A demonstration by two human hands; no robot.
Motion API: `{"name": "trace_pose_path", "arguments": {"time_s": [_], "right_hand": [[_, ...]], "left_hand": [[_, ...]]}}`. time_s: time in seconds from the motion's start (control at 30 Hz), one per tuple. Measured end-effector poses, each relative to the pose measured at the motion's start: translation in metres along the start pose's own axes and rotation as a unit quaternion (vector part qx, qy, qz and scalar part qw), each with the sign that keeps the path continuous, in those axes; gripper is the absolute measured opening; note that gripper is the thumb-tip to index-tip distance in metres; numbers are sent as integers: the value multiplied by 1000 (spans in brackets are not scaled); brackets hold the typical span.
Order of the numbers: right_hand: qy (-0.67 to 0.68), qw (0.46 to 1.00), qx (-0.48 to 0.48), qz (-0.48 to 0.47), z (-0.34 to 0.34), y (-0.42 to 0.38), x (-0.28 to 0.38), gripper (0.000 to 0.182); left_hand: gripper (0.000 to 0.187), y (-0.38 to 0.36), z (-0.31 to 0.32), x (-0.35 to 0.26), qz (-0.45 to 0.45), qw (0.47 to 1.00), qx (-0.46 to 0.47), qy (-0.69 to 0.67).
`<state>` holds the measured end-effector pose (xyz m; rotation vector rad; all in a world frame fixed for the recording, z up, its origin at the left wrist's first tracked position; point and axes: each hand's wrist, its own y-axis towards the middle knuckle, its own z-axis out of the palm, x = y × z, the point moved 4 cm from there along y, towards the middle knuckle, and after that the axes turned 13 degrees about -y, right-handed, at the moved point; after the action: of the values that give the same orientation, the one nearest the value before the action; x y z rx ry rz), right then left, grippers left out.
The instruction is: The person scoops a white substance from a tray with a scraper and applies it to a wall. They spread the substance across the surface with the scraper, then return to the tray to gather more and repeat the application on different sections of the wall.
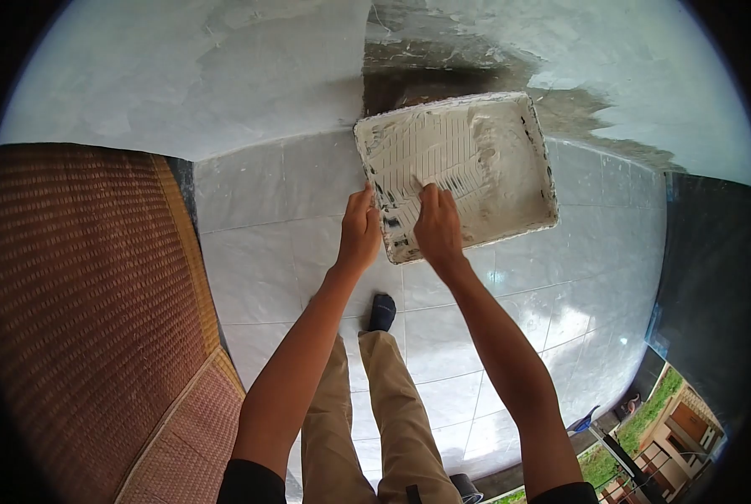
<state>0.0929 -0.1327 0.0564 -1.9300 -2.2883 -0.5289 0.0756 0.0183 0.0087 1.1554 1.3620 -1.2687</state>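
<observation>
We see the paint tray [476, 160] at one o'clock from the hands, held above the tiled floor [258, 218]. The left hand [360, 231] is closed over its near-left rim; the right hand [438, 227] rests on the ribbed ramp, fingers curled.

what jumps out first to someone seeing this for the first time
A square tray caked in white plaster, held up at centre by the left hand on its near edge and the right hand reaching inside. Behind it, a patchy half-plastered grey wall; a brown woven mat fills the left.
</observation>
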Motion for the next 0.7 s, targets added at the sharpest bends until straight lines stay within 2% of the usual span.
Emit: {"name": "trace_pose_path", "arguments": {"time_s": [0.1,0.33,0.47,0.53,0.7], "right_hand": [[13,1000,4,-20,0,-7,17,14],[42,999,29,1,3,-11,29,8],[67,998,22,-1,5,-16,38,6],[70,997,19,15,7,-15,40,6],[76,996,19,46,5,-18,41,5]], "left_hand": [[44,0,0,-2,2,1000,-1,-6],[43,1,-1,12,34,999,-6,2],[43,0,-1,7,31,999,-2,-7],[41,-1,-2,2,-13,998,-2,-62],[42,0,-2,9,-6,998,2,-61]]}}
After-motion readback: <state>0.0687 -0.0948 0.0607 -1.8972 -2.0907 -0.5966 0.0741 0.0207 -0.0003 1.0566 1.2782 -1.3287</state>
